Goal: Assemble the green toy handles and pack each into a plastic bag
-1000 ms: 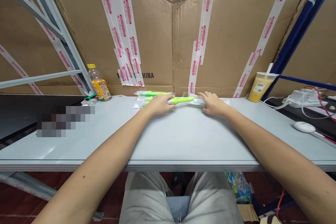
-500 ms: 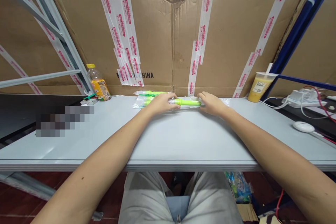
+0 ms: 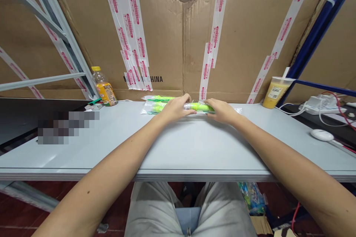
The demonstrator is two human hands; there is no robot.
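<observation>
While the left hand (image 3: 174, 108) and right hand (image 3: 222, 112) rest near the far edge of the pale grey bench (image 3: 194, 144), their fingers (image 3: 183, 100) close around opposite ends of a bright-green tube with a silver tip (image 3: 198, 107), in clear plastic wrap (image 3: 236, 110); two other green wrapped tubes (image 3: 158, 103) lie just left, not yet handled.

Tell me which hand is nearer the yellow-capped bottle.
Left. The left hand grips the green plastic-wrapped tube, to the right of the yellow-capped bottle; the right hand is farther right, at the tube's other end.
</observation>
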